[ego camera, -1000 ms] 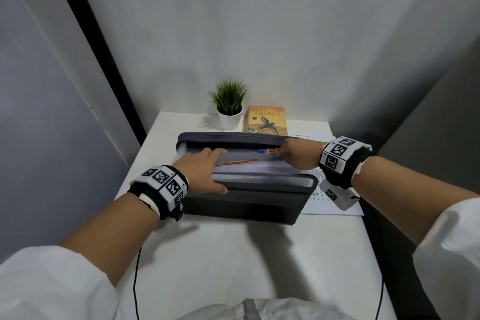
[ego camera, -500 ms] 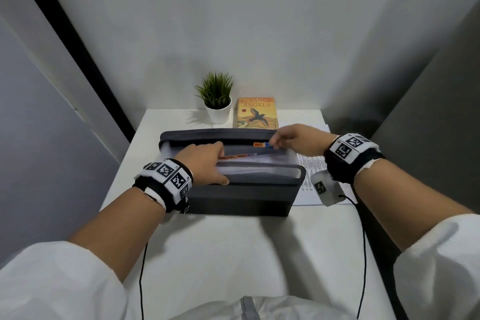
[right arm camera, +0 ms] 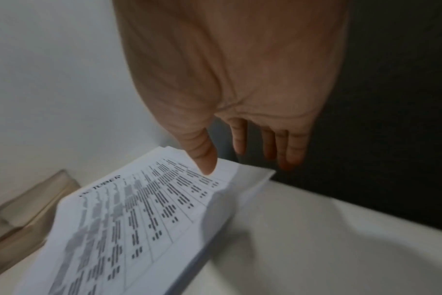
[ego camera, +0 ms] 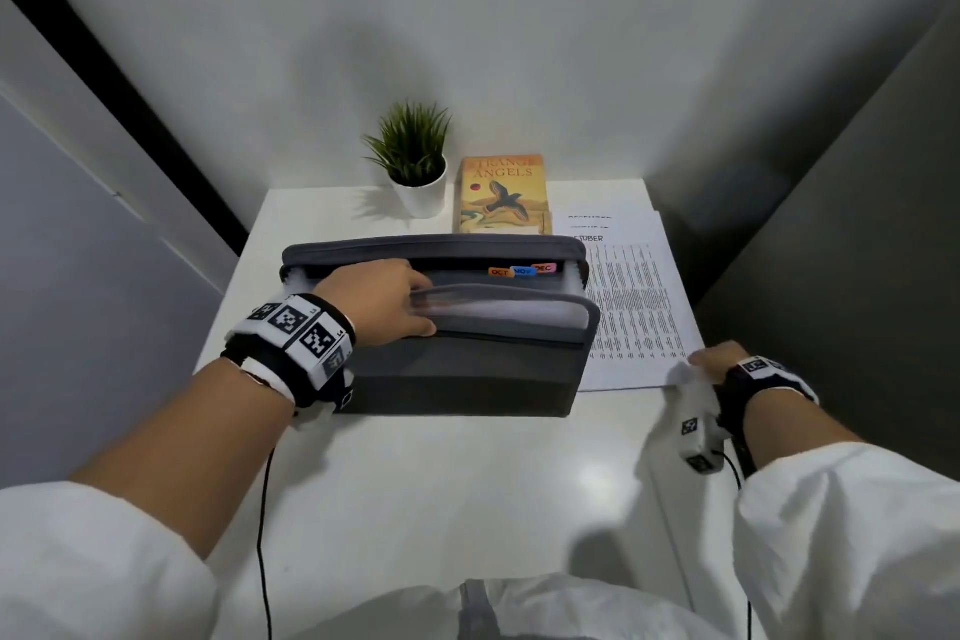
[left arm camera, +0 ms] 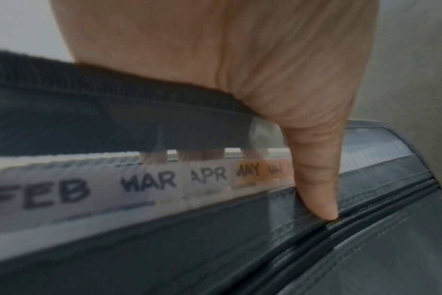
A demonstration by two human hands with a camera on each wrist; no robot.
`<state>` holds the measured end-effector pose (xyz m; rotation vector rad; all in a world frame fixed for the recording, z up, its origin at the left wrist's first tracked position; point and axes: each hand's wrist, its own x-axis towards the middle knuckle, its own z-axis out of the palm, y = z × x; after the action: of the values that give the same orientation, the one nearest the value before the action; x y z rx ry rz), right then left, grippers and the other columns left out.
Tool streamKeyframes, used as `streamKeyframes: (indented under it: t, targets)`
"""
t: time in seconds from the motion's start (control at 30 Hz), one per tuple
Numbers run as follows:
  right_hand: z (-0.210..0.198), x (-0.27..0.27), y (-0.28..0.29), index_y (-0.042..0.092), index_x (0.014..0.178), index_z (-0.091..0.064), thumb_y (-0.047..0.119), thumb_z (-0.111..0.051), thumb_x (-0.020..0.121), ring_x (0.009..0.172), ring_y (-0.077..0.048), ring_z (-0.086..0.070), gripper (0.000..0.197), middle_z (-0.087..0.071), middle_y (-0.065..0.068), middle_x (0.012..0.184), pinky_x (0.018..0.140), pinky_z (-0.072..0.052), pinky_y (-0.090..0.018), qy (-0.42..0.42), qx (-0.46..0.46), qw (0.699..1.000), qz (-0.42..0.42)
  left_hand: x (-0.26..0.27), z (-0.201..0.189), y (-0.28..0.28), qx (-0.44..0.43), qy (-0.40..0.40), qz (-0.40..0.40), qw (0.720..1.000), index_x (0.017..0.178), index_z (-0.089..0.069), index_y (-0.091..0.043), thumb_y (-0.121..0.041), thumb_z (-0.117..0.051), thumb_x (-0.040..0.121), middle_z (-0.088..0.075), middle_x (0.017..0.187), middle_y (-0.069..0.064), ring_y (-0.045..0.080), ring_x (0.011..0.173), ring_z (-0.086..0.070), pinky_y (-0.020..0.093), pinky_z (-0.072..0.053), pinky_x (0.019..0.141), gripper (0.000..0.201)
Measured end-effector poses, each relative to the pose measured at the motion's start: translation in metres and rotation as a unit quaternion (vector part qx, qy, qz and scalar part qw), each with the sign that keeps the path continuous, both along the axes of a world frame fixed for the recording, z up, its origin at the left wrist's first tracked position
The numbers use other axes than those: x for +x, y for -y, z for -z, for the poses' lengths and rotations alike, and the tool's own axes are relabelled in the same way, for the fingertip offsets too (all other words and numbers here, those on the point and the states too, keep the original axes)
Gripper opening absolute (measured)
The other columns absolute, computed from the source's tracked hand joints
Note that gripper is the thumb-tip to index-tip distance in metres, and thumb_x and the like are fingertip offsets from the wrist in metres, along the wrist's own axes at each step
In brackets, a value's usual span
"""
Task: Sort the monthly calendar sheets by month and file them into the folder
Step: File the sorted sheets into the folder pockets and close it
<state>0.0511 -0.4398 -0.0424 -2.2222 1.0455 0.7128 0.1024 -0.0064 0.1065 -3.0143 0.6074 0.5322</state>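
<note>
A grey expanding folder [ego camera: 457,379] stands open mid-table, its OCT, NOV and DEC tabs [ego camera: 522,270] showing at the back right. My left hand [ego camera: 410,304] grips the front bunch of dividers, fingers inside the folder and thumb on the front rim. In the left wrist view the thumb [left arm camera: 316,189] presses the folder's rim [left arm camera: 366,249] beside the FEB, MAR, APR and MAY tabs [left arm camera: 149,181]. A stack of calendar sheets [ego camera: 634,307], OCTOBER on top, lies right of the folder. My right hand [ego camera: 714,361] is at its near right corner. The thumb [right arm camera: 204,157] touches the top sheet [right arm camera: 139,219]; the other fingers hang straight past the edge.
A potted plant [ego camera: 415,161] and a yellow book [ego camera: 501,195] stand at the back of the white table [ego camera: 441,483]. Walls close in on both sides, a dark one on the right. Cables hang from both wrists.
My right hand left the tabs at the folder's back right and moved to the near right corner of the sheets. The left hand stays in the folder, holding the front dividers forward.
</note>
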Motion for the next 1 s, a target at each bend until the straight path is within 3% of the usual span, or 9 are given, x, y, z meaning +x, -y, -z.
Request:
streamKeyframes:
  t: [0.1,0.23,0.4,0.47,0.57,0.63,0.73,0.9,1.0]
  targets:
    - [-0.002,-0.003,0.006,0.003,0.107,-0.065,0.027,-0.069,0.081,0.082,-0.028,-0.063,0.036,-0.067,-0.015,0.1,0.066,-0.049,-0.029,0.006,0.01,0.999,0.04,0.002,0.002,0.0,0.002,-0.003,-0.01,1.0,0.117,-0.058,-0.036,-0.064,-0.059,0.079,-0.057,0.113,-0.012,0.018,0.099,-0.057,0.032,-0.04,0.074,0.048]
    - [0.0,0.006,0.008,-0.001,0.115,-0.063,0.021,-0.07,0.085,0.084,-0.033,-0.063,0.038,-0.065,-0.022,0.106,0.074,-0.052,-0.038,0.071,0.086,0.986,0.127,0.003,0.003,0.0,-0.002,-0.008,-0.028,1.0,0.117,-0.058,-0.039,-0.065,-0.06,0.078,-0.06,0.115,-0.013,0.018,0.1,-0.059,0.032,-0.042,0.075,0.047]
    - [0.002,0.019,-0.006,-0.002,0.109,-0.062,0.021,-0.07,0.087,0.06,-0.026,-0.059,0.032,-0.065,-0.013,0.076,0.035,-0.044,-0.021,0.089,0.096,0.984,0.12,0.001,0.002,0.0,-0.002,-0.017,-0.04,0.999,0.115,-0.058,-0.041,-0.066,-0.06,0.077,-0.063,0.114,-0.013,0.017,0.099,-0.06,0.033,-0.046,0.079,0.046]
    - [0.005,0.021,-0.005,0.009,0.108,-0.066,0.034,-0.061,0.092,0.074,-0.024,-0.066,0.031,-0.071,-0.005,0.079,0.051,-0.049,-0.015,0.076,0.109,0.987,0.087,0.0,0.002,0.0,-0.001,-0.023,-0.043,0.999,0.112,-0.059,-0.041,-0.066,-0.06,0.077,-0.064,0.111,-0.014,0.016,0.098,-0.06,0.035,-0.049,0.082,0.044]
    - [0.011,0.029,0.0,0.011,0.117,-0.064,0.029,-0.063,0.086,0.111,-0.028,-0.06,0.036,-0.064,-0.011,0.121,0.068,-0.048,-0.025,0.056,0.082,0.994,0.053,-0.001,0.001,0.0,-0.004,-0.023,-0.043,0.999,0.109,-0.06,-0.04,-0.066,-0.06,0.077,-0.063,0.108,-0.015,0.015,0.095,-0.06,0.035,-0.049,0.081,0.041]
    - [0.01,0.03,-0.002,0.001,0.123,-0.058,0.019,-0.067,0.083,0.105,-0.032,-0.06,0.045,-0.059,-0.019,0.125,0.072,-0.05,-0.031,0.021,0.103,0.994,0.021,-0.002,0.0,0.001,-0.006,-0.019,-0.039,0.999,0.109,-0.061,-0.04,-0.065,-0.06,0.077,-0.061,0.109,-0.015,0.015,0.095,-0.059,0.035,-0.048,0.079,0.041]
    - [0.007,0.032,-0.01,-0.001,0.117,-0.06,0.023,-0.071,0.084,0.075,-0.028,-0.061,0.043,-0.064,-0.017,0.103,0.064,-0.051,-0.033,0.02,0.117,0.992,0.03,-0.004,-0.001,0.001,-0.008,-0.022,-0.034,0.999,0.115,-0.06,-0.039,-0.065,-0.06,0.078,-0.057,0.113,-0.017,0.014,0.099,-0.057,0.034,-0.045,0.08,0.044]
    - [-0.01,0.045,-0.023,-0.005,0.129,-0.052,0.008,-0.06,0.09,0.094,-0.021,-0.049,0.042,-0.056,-0.02,0.122,0.059,-0.043,-0.016,0.016,0.028,0.995,-0.094,-0.008,-0.004,0.002,-0.011,-0.032,-0.026,0.999,0.11,-0.062,-0.039,-0.063,-0.061,0.078,-0.057,0.116,-0.016,0.014,0.101,-0.057,0.036,-0.048,0.083,0.04]
    - [-0.041,0.058,-0.031,-0.01,0.127,-0.052,0.005,-0.048,0.095,0.116,-0.034,-0.053,0.035,-0.053,-0.025,0.13,0.084,-0.044,-0.025,0.062,-0.05,0.987,-0.14,-0.013,-0.006,0.001,-0.014,-0.034,-0.023,0.999,0.105,-0.063,-0.039,-0.062,-0.062,0.078,-0.058,0.118,-0.015,0.015,0.103,-0.057,0.037,-0.049,0.085,0.036]
